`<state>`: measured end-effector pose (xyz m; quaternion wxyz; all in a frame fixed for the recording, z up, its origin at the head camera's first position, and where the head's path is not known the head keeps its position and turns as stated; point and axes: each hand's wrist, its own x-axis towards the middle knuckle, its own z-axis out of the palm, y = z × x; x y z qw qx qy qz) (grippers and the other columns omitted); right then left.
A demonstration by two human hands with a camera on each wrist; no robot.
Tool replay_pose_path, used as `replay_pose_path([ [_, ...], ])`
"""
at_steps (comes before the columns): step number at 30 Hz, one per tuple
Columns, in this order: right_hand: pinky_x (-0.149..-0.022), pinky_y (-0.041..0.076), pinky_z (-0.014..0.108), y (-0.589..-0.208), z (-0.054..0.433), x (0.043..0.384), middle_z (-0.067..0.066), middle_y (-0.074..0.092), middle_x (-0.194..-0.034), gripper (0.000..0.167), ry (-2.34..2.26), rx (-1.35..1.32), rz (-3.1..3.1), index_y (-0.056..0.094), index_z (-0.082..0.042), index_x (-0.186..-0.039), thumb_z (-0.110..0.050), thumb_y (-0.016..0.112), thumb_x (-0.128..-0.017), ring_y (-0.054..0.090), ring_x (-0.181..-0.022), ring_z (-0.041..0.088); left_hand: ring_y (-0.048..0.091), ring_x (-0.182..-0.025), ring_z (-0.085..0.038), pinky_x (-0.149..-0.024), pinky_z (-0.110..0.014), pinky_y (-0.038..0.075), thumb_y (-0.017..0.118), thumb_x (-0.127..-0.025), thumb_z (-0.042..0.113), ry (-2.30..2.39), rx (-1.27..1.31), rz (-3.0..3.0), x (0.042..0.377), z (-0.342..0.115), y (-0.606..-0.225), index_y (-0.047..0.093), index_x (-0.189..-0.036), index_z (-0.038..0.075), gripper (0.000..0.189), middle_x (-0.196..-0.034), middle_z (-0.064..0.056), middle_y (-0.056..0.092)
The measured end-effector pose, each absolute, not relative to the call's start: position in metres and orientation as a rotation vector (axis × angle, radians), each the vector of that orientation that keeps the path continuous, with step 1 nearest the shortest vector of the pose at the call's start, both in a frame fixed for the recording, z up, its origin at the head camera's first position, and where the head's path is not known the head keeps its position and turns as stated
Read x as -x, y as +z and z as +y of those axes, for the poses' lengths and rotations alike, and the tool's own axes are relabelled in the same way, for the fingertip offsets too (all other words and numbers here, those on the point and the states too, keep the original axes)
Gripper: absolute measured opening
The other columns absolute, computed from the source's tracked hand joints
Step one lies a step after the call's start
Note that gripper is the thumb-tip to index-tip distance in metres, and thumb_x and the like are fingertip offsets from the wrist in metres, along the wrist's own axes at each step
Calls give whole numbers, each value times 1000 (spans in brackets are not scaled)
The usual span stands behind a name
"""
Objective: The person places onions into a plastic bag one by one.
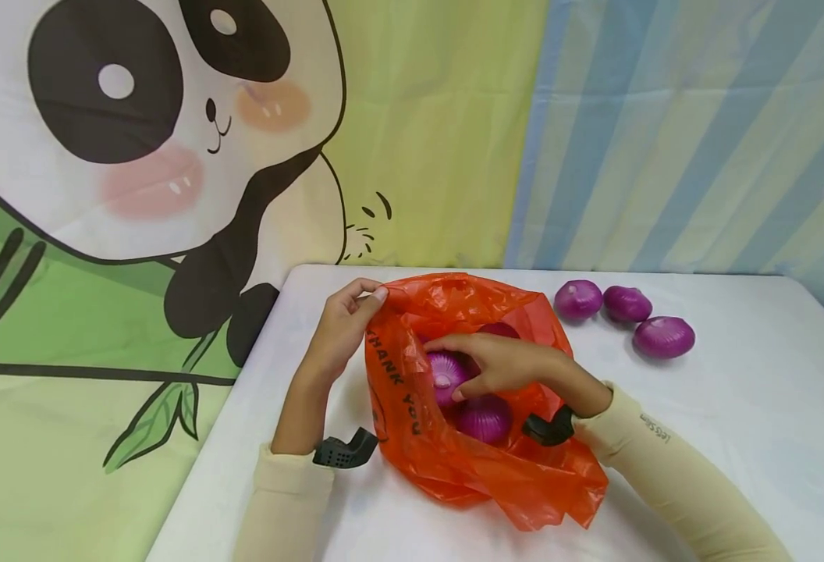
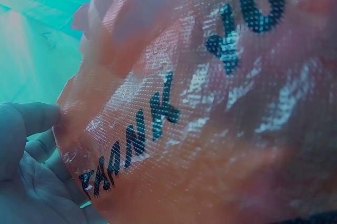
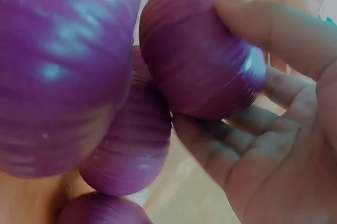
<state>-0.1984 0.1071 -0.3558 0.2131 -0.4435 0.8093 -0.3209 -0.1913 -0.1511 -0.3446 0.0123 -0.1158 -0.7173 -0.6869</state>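
Note:
An orange-red plastic bag [image 1: 401,460] printed "THANK YOU" stands wide-mouthed on the table. At its upper left rim, my left hand [image 1: 342,328] pinches the plastic between thumb and fingers; the left wrist view shows this grip beside the lettering. Inside the mouth, my right hand [image 1: 506,363] grips a red onion [image 1: 444,378], thumb on one side and fingers on the other. Another red onion [image 1: 485,421] lies just below the held one. In the right wrist view several more onions [image 3: 58,71] crowd beside the gripped onion [image 3: 195,50]. The bag's bottom is hidden.
Three red onions [image 1: 626,304] sit together on the white table [image 1: 749,437], to the right behind the bag. A cloth backdrop [image 1: 426,140] with a panda print hangs behind the table's back edge.

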Motion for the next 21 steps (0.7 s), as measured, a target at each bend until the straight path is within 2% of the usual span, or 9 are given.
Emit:
replay_pose_path([
  [6,-100,42,45,-358,108,201,5,48,-140,67,-862,1308,2307,45,-12,-144,-21,76,-86,48,-125,24,63,-81,-24,-80,-34,52,57,-100,24,-2138,353,-2248,192,-151,-344,60,-107,1,25,-90,-13,68],
  [11,-104,39,43,-357,109,201,5,51,-138,59,-895,1374,2281,48,-11,-142,-10,71,-88,47,-127,25,64,-80,-23,-80,-34,52,57,-100,24,-2128,342,-2253,191,-152,-342,60,-107,1,24,-89,-13,68],
  [21,-99,44,43,-352,119,198,8,55,-135,51,-935,1426,2305,53,-10,-138,-9,69,-90,51,-124,24,64,-77,-21,-79,-34,53,56,-100,21,-2140,361,-2234,191,-150,-342,60,-106,0,22,-86,-11,68],
])
